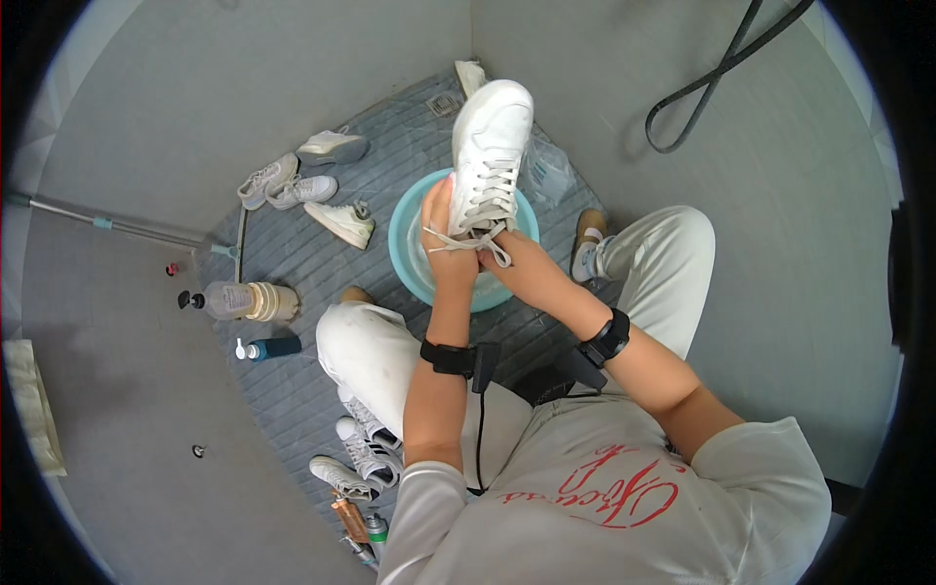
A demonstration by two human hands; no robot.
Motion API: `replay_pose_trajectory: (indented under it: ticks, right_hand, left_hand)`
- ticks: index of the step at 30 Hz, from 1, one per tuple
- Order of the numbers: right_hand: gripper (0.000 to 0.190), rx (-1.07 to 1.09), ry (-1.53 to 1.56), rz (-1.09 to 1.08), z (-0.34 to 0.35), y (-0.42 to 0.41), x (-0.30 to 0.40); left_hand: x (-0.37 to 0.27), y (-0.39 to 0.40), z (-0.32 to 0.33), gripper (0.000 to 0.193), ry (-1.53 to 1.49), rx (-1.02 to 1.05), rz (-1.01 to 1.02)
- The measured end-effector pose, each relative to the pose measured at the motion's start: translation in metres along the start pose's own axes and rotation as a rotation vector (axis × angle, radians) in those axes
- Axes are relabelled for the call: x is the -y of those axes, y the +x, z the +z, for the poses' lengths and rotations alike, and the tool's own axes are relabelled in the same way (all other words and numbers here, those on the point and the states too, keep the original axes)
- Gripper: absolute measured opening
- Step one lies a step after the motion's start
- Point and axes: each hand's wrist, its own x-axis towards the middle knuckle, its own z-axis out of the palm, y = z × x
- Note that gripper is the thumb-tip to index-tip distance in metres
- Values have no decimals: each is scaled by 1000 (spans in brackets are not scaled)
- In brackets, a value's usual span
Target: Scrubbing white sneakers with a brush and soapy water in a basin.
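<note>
A white lace-up sneaker (pixel 494 131) is held up over a light-blue plastic basin (pixel 401 252), its toe pointing away from me and its top facing up. My left hand (pixel 441 227) grips the shoe along its left side near the heel. At the heel end, my right hand (pixel 515 256) also holds it, with its fingers partly hidden behind the shoe and laces. The tied laces (pixel 479 241) hang in a loose bow over both hands. Pale, cloudy liquid shows inside the basin, though the shoe and my hands cover much of it.
Several white sneakers (pixel 301 191) lie on the grey ribbed floor at left, more (pixel 358 450) by my left leg. Pump bottles (pixel 234 300) (pixel 274 347), a squeegee (pixel 240 248) and a clear plastic bag (pixel 547 172) surround the basin. A black hose (pixel 720 69) hangs upper right.
</note>
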Motion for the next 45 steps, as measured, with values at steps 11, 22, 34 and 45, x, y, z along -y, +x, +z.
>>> replay_pose_trajectory:
  ticks: [11, 22, 34, 45]
  right_hand:
    - [40, -104, -340, -38, -10, 27, 26]
    - [44, -331, 127, -230, -12, 42, 2]
    - [34, -161, -236, -208, 6, 39, -3]
    - [30, 457, 407, 95, -30, 50, 0]
  left_hand:
    - [9, 0, 7, 57, -886, -255, -569]
    - [-5, 7, -15, 74, -891, -21, -509]
    - [5, 3, -2, 49, -1372, -220, -877]
    - [17, 4, -13, 54, -1078, -365, -732]
